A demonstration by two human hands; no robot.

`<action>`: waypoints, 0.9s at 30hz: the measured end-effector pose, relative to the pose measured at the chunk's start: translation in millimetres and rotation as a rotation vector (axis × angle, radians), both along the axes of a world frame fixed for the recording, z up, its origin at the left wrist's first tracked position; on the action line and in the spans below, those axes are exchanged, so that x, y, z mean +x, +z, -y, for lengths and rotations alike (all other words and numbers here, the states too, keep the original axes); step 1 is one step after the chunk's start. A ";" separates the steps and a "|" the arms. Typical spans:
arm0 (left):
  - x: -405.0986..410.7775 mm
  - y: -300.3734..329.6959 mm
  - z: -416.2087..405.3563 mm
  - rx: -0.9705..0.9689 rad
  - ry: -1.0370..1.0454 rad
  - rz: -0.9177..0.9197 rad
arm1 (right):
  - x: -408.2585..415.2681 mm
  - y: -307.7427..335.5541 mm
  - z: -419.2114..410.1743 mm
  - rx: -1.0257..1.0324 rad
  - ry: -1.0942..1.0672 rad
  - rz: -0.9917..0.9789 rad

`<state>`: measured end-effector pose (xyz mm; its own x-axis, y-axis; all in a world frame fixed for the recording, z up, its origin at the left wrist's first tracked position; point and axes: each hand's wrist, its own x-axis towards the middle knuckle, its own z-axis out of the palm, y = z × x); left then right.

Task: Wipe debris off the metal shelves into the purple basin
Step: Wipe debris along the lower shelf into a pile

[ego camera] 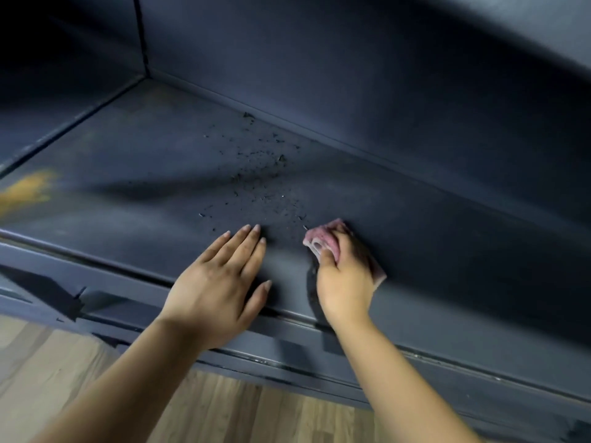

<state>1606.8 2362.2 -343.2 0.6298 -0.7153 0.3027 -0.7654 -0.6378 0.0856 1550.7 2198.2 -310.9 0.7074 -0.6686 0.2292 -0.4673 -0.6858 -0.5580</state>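
Observation:
A dark grey metal shelf [431,238] fills most of the view. Dark crumbs of debris [262,174] lie scattered across its middle, from the back wall down toward my hands. My left hand [220,282] rests flat on the shelf near its front edge, fingers straight and pointing at the debris. My right hand [345,276] grips a bunched pink cloth [323,239] and presses it on the shelf just right of the crumbs. The purple basin is not in view.
The shelf's back wall [351,75] and left side wall [64,75] close it in. An orange smear [28,190] marks the shelf's left end. The front rail [287,356] runs below my wrists, with wooden floor [48,362] beneath.

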 end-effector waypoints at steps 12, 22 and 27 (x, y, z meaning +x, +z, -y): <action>0.7 -0.3 -2.9 -0.006 -0.010 0.000 | -56.1 23.3 67.9 0.160 -0.026 -0.091; 0.8 -2.3 -1.9 -0.032 -0.003 0.007 | -50.5 -1.2 78.5 -0.192 0.232 -0.350; 0.2 -0.9 -0.4 -0.070 -0.018 -0.008 | -46.0 -1.2 68.8 -0.158 0.148 -0.265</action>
<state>1606.9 2362.6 -344.1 0.6193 -0.7039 0.3478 -0.7762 -0.6158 0.1358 1504.7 2129.4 -312.0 0.8427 -0.5254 0.1173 -0.4710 -0.8252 -0.3117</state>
